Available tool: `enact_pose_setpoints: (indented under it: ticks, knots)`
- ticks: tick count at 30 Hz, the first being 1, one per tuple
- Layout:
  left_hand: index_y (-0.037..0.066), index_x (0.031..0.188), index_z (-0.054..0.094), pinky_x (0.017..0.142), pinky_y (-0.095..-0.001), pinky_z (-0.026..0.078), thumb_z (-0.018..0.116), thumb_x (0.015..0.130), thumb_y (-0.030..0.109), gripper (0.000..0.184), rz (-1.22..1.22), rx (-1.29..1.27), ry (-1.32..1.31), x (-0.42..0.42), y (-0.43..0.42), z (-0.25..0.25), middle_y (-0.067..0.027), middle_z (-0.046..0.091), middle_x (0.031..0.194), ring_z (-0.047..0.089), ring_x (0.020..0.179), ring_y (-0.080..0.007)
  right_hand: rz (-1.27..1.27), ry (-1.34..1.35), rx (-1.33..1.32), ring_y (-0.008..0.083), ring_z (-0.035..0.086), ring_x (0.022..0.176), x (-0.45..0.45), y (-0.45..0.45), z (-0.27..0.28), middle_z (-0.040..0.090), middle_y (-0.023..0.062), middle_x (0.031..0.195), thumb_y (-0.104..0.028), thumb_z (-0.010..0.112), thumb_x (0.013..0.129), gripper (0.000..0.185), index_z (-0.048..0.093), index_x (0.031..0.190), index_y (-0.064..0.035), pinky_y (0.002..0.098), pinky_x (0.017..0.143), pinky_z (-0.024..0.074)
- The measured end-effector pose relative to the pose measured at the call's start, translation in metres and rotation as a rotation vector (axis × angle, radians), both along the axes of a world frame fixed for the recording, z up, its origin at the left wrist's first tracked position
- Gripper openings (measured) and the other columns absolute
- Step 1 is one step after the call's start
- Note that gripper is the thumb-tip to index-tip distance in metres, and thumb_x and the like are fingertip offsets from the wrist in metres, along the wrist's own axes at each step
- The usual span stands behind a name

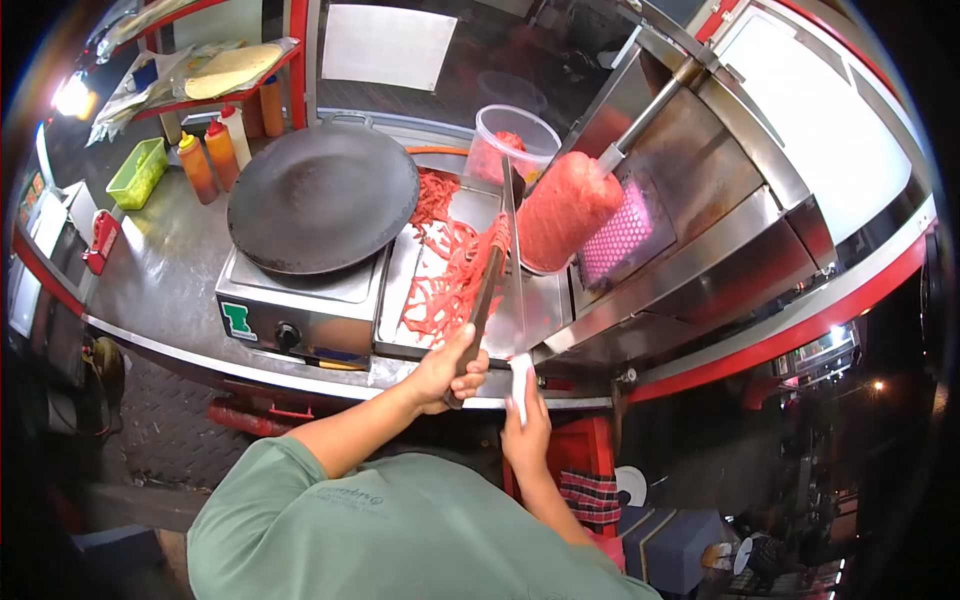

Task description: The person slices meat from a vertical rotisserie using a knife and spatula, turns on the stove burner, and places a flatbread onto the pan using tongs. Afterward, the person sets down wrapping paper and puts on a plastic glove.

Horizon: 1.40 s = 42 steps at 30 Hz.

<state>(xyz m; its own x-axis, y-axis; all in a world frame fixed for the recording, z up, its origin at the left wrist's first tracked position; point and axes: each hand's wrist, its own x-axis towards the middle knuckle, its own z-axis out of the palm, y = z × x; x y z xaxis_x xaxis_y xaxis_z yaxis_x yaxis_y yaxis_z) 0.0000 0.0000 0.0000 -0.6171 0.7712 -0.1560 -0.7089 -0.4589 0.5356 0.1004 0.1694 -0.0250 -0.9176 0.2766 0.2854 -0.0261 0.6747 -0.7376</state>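
Wears a plain, muted grey-green shirt point(400, 545), smooth and loose across the torso, with light creases. Has short sleeves in the same green, the left sleeve point(268, 482) ending above the elbow in a simple edge. Carries small dark lettering point(350, 498) on the shirt, upside down in this view, too small to read fully. Is bare from forearms to fingers.

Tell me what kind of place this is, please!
Probably a kebab stall: there's a big lump of meat on a spit, a round black pan on a stove, and squeeze bottles.
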Motion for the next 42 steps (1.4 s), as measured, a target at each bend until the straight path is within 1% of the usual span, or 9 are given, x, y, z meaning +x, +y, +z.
enact_pose_setpoints:
  ticks: [1,3,5,9,11,14,19,23,42]
  knots:
    - [0.012,0.080,0.044,0.040,-0.0188,0.031,0.040,0.108,0.065,0.060,-0.044,0.053,-0.033,-0.004,-0.001,-0.002,0.0101,0.031,0.059,0.031,0.042,-0.0010,-0.005,-0.012,0.002,0.0417,0.059,0.134,0.004,-0.003,0.008,0.061,0.0280,0.142,-0.003,0.060,0.100,0.068,0.037,0.163,-0.0115,0.0464,0.110,0.0453]
    - [0.013,0.076,0.042,0.040,-0.0167,0.028,0.040,0.107,0.068,0.063,-0.062,0.164,-0.084,-0.008,0.000,-0.012,0.0110,0.031,0.058,0.031,0.042,0.0008,-0.008,-0.175,-0.325,0.0197,0.066,0.068,0.001,-0.012,0.015,0.068,0.0174,0.112,-0.002,0.055,0.104,0.069,0.028,0.167,-0.0107,0.0351,0.063,0.0565]
    - [0.013,0.077,0.042,0.039,-0.0167,0.028,0.040,0.106,0.069,0.063,-0.023,0.070,-0.202,0.007,-0.004,0.000,0.0105,0.031,0.058,0.032,0.041,0.0005,0.070,-0.237,-0.631,0.0081,0.053,0.054,0.040,-0.013,0.003,0.063,0.0090,0.099,-0.003,0.053,0.106,0.072,0.021,0.169,-0.0139,0.0288,0.049,0.0474]
    - [0.017,0.127,0.050,0.043,-0.0210,0.034,0.037,0.113,0.054,0.042,-0.027,-0.093,0.030,0.022,-0.032,-0.030,0.0032,0.041,0.073,0.035,0.047,-0.0050,0.081,-0.148,-0.539,0.0136,0.060,0.070,0.083,0.007,-0.056,0.067,0.0124,0.109,-0.001,0.054,0.105,0.066,0.029,0.166,-0.0063,0.0283,0.062,0.0524]
    - [0.036,0.169,0.005,0.046,-0.0228,0.037,0.038,0.114,0.047,0.064,-0.081,-0.158,0.167,0.033,-0.049,-0.036,0.0009,0.042,0.078,0.039,0.052,-0.0065,0.069,0.043,-0.265,0.0204,0.063,0.082,0.058,0.022,-0.061,0.067,0.0176,0.116,0.000,0.055,0.104,0.060,0.037,0.161,-0.0016,0.0326,0.074,0.0534]
    - [0.035,0.170,-0.001,0.050,-0.0263,0.044,0.036,0.116,0.037,0.065,-0.074,-0.309,0.357,0.057,-0.062,-0.034,-0.0014,0.042,0.079,0.042,0.055,-0.0090,-0.016,0.199,-0.206,0.0335,0.066,0.103,-0.003,0.012,-0.025,0.065,0.0262,0.124,0.000,0.059,0.102,0.053,0.047,0.153,0.0047,0.0413,0.093,0.0520]
    - [0.024,0.171,-0.001,0.052,-0.0277,0.045,0.035,0.116,0.032,0.066,-0.007,-0.385,0.538,0.070,-0.067,-0.022,-0.0011,0.040,0.073,0.040,0.054,-0.0109,-0.038,0.461,0.283,0.0139,0.056,0.076,0.013,0.029,-0.054,0.059,0.0162,0.121,0.002,0.056,0.103,0.057,0.042,0.158,0.0004,0.0253,0.054,0.0458]
    - [0.023,0.171,0.000,0.052,-0.0302,0.045,0.038,0.115,0.028,0.067,0.007,-0.511,0.619,0.054,-0.062,-0.028,-0.0021,0.044,0.073,0.044,0.054,-0.0125,-0.046,0.292,-0.043,0.0131,0.054,0.077,0.071,0.020,-0.084,0.056,0.0158,0.117,0.002,0.056,0.104,0.059,0.038,0.160,0.0002,0.0262,0.053,0.0457]
    - [0.022,0.169,-0.008,0.054,-0.0362,0.051,0.041,0.114,0.029,0.073,-0.048,-0.636,0.694,0.052,-0.042,-0.021,-0.0064,0.050,0.067,0.054,0.051,-0.0182,-0.080,0.315,0.168,0.0410,0.064,0.100,-0.002,0.024,-0.028,0.064,0.0277,0.117,0.002,0.060,0.101,0.055,0.044,0.154,0.0053,0.0433,0.089,0.0526]
